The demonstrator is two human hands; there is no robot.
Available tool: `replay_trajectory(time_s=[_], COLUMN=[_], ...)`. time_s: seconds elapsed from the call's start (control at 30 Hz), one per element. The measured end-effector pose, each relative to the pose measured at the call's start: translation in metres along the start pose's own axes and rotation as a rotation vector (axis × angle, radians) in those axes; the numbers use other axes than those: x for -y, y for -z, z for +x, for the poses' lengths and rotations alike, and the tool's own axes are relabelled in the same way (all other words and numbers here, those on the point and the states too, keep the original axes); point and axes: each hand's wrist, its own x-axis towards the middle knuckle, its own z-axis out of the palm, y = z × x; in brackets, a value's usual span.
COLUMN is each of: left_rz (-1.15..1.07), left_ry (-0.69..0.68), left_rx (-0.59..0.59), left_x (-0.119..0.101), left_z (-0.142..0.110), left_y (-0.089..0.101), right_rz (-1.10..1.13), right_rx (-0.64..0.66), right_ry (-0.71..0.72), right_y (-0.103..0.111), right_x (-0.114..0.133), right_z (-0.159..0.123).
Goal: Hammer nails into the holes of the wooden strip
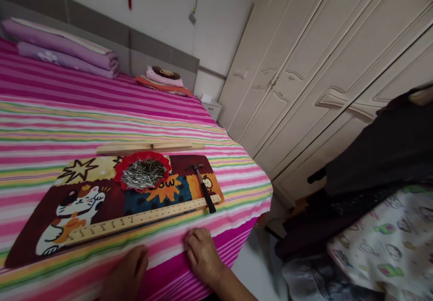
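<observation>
- The right hand (200,253) lies palm down on the striped bed (243,179), fingers loosely bent; nothing shows in its grasp, though its underside is hidden.
- The left hand (130,269), to its left and nearer the body, is curled with its fingers drawn in; it is dark and blurred, so I cannot tell how far it is closed or whether it holds anything.
- Just beyond both hands, touching neither, a long wooden strip (145,216) runs along the near edge of a printed mat (30,229). Nails (126,221) stick up from its left part, ahead and to the left of the left hand; small holes run along the rest.
- Ahead of the right hand, a hammer (205,190) lies with its handle across the strip's right end, the handle's end toward that hand and its head pointing away.
- Farther ahead of the left hand, past the strip, a red bowl (119,165) on the mat holds a heap of loose nails (144,174).
- Beyond the bowl, farthest from the hands, lie more pieces of wood (125,148).
</observation>
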Motion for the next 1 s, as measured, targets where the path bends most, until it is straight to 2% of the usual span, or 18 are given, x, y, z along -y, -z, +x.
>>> replay_trajectory(time_s=[0.13,0.3,0.67,1.0], left_rz=[0.052,0.16,0.206,0.25], left_ry=[0.014,-0.015,-0.051,0.011], left_rx=[0.086,0.144,0.142,0.178], left_x=[-0.007,-0.011,-0.011,-0.022], left_z=[0.001,-0.002,-0.007,-0.01], left_y=[0.002,0.002,0.003,0.008], right_rz=[-0.092,-0.079,-0.062,-0.109], right_rx=[-0.047,-0.083,-0.076,-0.114], right_ry=[-0.032,-0.021,-0.036,-0.005], right_y=[-0.018,-0.021,-0.024,-0.029], right_x=[-0.021,-0.026,-0.027,-0.035], right_z=[-0.02,-0.02,-0.023,-0.027])
